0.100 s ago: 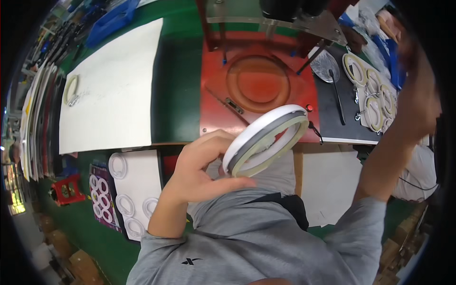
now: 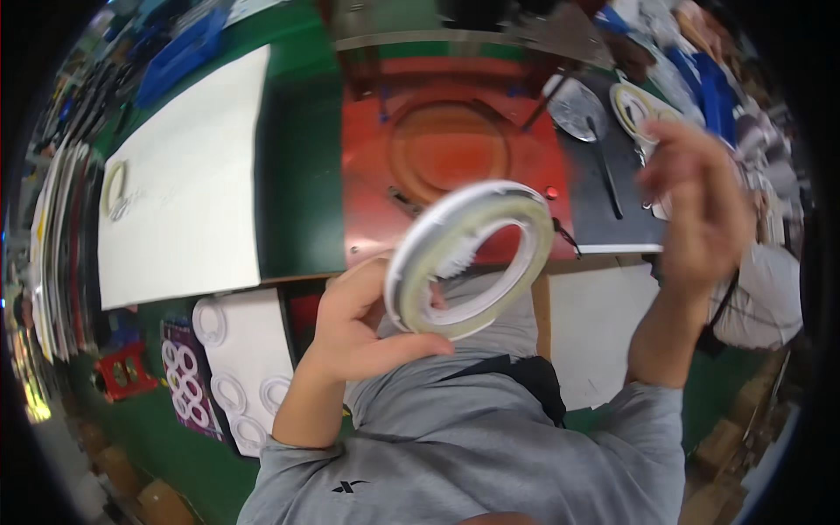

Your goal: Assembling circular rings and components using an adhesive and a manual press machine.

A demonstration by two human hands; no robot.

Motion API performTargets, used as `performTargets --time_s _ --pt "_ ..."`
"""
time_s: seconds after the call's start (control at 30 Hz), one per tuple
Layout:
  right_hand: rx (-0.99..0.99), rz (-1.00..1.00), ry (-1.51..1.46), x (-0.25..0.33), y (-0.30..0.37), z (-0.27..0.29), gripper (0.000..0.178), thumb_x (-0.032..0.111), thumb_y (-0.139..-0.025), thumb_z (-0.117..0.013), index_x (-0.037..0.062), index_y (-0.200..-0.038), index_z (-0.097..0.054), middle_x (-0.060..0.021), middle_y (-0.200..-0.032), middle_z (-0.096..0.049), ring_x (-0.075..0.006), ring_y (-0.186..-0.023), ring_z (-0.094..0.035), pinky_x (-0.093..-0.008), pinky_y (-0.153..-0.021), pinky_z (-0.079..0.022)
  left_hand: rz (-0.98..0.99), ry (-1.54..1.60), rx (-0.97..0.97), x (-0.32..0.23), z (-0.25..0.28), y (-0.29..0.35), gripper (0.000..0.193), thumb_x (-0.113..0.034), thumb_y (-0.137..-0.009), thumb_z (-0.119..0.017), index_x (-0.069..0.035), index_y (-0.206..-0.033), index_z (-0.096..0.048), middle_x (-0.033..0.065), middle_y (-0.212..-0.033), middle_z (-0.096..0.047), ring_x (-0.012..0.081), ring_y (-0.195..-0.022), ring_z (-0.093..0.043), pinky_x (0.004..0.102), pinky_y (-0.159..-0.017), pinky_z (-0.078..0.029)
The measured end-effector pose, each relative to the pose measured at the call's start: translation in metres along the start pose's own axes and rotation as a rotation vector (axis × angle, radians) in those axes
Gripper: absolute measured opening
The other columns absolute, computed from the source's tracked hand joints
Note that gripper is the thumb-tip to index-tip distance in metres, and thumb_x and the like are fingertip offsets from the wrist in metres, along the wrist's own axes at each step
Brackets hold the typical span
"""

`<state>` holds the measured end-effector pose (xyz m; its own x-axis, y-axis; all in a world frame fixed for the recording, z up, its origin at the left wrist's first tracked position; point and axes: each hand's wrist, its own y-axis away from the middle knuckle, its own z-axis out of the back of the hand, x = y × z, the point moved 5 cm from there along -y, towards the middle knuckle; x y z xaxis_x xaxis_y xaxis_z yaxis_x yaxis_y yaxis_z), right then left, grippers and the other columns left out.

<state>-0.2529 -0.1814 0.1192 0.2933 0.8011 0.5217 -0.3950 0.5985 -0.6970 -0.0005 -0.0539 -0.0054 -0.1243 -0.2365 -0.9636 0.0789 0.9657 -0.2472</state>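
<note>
My left hand grips a white ring, its thumb on the near side and its fingers behind the rim. The ring is tilted up, with a pale yellow-green band round its face and small white teeth showing inside. My right hand is raised at the right, over the board of flat rings; motion smears its fingers, so their grip cannot be made out. Beyond the ring lies a red plate with a round orange recess.
A clear-topped stand rises behind the red plate. To the right are a round clear dish and a black stick. A white sheet with one ring lies left. More rings sit on a lower board.
My right hand has come down and inward from the far right edge. The ring in my left hand has turned, showing more of its banded face. The whole view has shifted slightly.
</note>
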Motion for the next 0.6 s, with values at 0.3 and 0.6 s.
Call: performTargets --time_s 0.3,0.6 --pt "0.066 -0.975 -0.967 -0.051 0.152 -0.022 0.029 0.026 -0.105 -0.054 0.0028 -0.122 -0.058 -0.002 -0.086 -0.064 -0.0075 -0.066 -0.058 -0.0224 -0.057 -0.044 0.294 0.348 0.096 0.054 -0.094 -0.033 0.036 -0.016 -0.094 -0.076 0.002 -0.119 -0.058 0.0088 -0.112 -0.064 0.013 -0.097 -0.062 0.0269 -0.085 -0.05" --pt "-0.851 -1.026 -0.505 -0.158 0.196 0.116 0.031 0.033 -0.105 -0.054 0.0041 -0.112 -0.063 0.0019 -0.076 -0.06 -0.0066 -0.056 -0.048 -0.0224 -0.053 -0.037 0.404 0.057 0.582 0.105 -0.169 0.011 0.01 -0.011 -0.094 -0.071 -0.002 -0.097 -0.067 0.0051 -0.084 -0.063 0.0124 -0.071 -0.057 0.0278 -0.064 -0.046"
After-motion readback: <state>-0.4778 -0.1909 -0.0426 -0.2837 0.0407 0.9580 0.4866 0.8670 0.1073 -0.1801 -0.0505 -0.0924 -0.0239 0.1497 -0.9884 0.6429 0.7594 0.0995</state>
